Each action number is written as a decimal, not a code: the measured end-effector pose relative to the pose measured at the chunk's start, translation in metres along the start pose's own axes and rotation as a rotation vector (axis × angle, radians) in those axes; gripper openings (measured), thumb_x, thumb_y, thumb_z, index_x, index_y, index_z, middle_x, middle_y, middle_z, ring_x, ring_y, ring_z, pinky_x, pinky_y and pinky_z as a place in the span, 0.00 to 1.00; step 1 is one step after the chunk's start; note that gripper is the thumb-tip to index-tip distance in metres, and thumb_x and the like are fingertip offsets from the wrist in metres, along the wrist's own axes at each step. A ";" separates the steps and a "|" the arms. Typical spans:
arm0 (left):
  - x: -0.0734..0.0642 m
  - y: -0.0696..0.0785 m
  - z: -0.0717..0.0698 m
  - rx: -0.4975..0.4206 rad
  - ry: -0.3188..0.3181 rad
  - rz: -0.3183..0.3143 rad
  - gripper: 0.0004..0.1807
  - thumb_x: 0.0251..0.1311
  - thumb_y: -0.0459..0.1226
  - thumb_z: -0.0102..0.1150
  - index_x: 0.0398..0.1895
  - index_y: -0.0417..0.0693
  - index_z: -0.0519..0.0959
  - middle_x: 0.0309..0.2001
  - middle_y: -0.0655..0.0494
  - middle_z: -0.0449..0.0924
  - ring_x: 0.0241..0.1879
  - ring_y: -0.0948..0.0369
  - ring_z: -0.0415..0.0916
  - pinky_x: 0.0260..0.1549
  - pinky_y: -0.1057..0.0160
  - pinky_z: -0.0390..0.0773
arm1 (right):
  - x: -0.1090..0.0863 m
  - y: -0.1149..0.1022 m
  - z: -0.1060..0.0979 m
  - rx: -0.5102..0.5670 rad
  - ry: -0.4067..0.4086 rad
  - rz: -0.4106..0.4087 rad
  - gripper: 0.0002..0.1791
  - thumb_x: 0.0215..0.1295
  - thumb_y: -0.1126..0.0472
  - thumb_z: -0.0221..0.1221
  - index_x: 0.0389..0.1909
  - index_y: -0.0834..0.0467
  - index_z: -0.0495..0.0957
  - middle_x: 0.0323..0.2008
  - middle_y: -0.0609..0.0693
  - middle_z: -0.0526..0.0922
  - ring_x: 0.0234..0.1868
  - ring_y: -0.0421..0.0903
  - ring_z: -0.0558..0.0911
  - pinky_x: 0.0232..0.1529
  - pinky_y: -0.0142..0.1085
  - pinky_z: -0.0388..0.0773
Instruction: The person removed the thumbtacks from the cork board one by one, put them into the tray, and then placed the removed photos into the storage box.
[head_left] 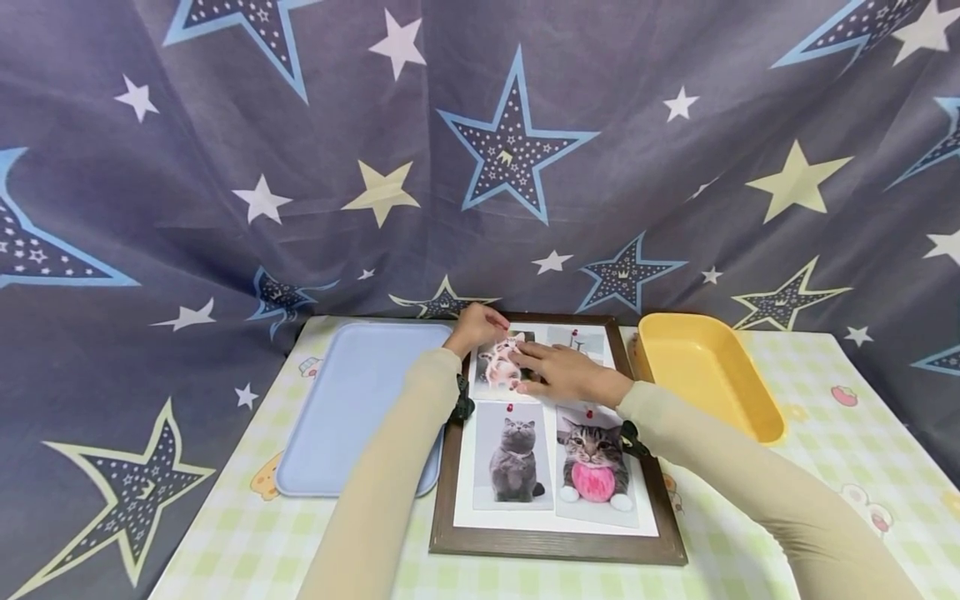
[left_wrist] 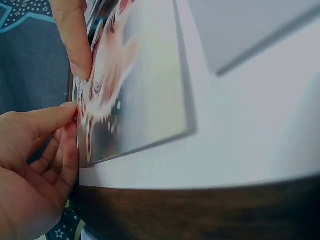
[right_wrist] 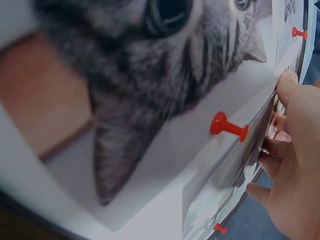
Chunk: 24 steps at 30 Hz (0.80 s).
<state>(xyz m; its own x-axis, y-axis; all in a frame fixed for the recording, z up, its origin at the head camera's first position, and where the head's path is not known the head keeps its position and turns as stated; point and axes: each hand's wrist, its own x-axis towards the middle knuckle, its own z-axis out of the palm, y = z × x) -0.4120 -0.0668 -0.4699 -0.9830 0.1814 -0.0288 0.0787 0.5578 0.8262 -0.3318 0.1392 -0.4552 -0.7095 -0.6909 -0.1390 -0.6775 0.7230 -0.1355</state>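
My left hand [head_left: 477, 328] pinches a red push pin [left_wrist: 75, 115] between thumb and forefinger at the top edge of a kitten photo [head_left: 498, 371]. With fingers spread, my right hand [head_left: 567, 372] presses on that photo's right part. The photo lies upper left on the white backing of a brown-framed board [head_left: 555, 546]. Below it are a grey cat photo [head_left: 514, 467] and a tabby cat photo [head_left: 595, 462], each with a red pin at its top. A fourth photo [head_left: 596, 342], upper right, also has a pin and is partly hidden by my right hand.
A pale blue tray [head_left: 360, 408] lies left of the board, beneath my left forearm. To the right stands a yellow plastic bin [head_left: 701, 375]. A checked cloth [head_left: 810, 500] covers the table, and a star-printed curtain [head_left: 480, 250] hangs close behind.
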 end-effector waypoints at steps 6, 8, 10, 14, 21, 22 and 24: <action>-0.007 0.005 0.002 0.055 0.063 0.031 0.07 0.54 0.27 0.68 0.37 0.40 0.90 0.38 0.45 0.90 0.39 0.52 0.85 0.39 0.64 0.84 | 0.002 0.000 0.003 -0.005 0.011 -0.011 0.35 0.79 0.40 0.47 0.80 0.53 0.57 0.80 0.60 0.55 0.77 0.61 0.63 0.73 0.58 0.68; -0.008 0.007 0.002 0.066 0.074 0.032 0.07 0.54 0.27 0.68 0.37 0.39 0.89 0.37 0.45 0.90 0.38 0.52 0.85 0.38 0.65 0.84 | 0.002 0.001 0.004 -0.005 0.019 -0.016 0.35 0.79 0.41 0.47 0.79 0.53 0.58 0.80 0.60 0.56 0.75 0.63 0.65 0.71 0.57 0.70; -0.009 0.009 0.003 0.085 0.078 0.033 0.07 0.54 0.27 0.68 0.37 0.40 0.90 0.37 0.46 0.90 0.38 0.53 0.85 0.37 0.66 0.83 | 0.002 0.002 0.005 -0.004 0.030 -0.022 0.35 0.79 0.41 0.48 0.79 0.54 0.59 0.79 0.60 0.56 0.74 0.64 0.67 0.70 0.57 0.71; -0.007 0.009 0.004 0.103 0.073 0.023 0.08 0.55 0.28 0.68 0.37 0.41 0.90 0.38 0.46 0.90 0.39 0.54 0.85 0.40 0.65 0.83 | 0.002 0.004 0.005 0.000 0.050 -0.031 0.35 0.79 0.41 0.48 0.78 0.55 0.60 0.79 0.61 0.57 0.72 0.65 0.69 0.69 0.58 0.72; -0.008 0.008 0.003 0.094 0.056 -0.015 0.06 0.57 0.30 0.70 0.38 0.43 0.90 0.40 0.47 0.90 0.43 0.51 0.84 0.47 0.58 0.84 | 0.003 0.002 0.004 0.002 0.039 -0.027 0.35 0.79 0.42 0.49 0.78 0.55 0.60 0.79 0.60 0.57 0.72 0.64 0.69 0.67 0.57 0.74; -0.008 0.008 0.003 0.096 0.057 -0.012 0.06 0.57 0.30 0.70 0.38 0.42 0.90 0.40 0.47 0.90 0.43 0.51 0.84 0.47 0.58 0.84 | 0.003 0.001 0.004 0.002 0.040 -0.028 0.35 0.79 0.42 0.49 0.78 0.55 0.61 0.79 0.60 0.57 0.72 0.64 0.70 0.67 0.58 0.74; -0.009 0.008 0.003 0.100 0.062 0.005 0.07 0.57 0.29 0.69 0.38 0.42 0.90 0.40 0.47 0.90 0.42 0.51 0.84 0.46 0.59 0.84 | 0.003 0.000 0.003 0.005 0.039 -0.026 0.35 0.78 0.42 0.50 0.78 0.55 0.61 0.79 0.60 0.58 0.71 0.64 0.70 0.66 0.57 0.75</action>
<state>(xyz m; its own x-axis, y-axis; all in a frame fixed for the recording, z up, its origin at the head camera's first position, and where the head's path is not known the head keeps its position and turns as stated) -0.4017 -0.0617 -0.4642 -0.9907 0.1351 0.0126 0.0964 0.6358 0.7658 -0.3333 0.1377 -0.4587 -0.6988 -0.7087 -0.0968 -0.6949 0.7048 -0.1431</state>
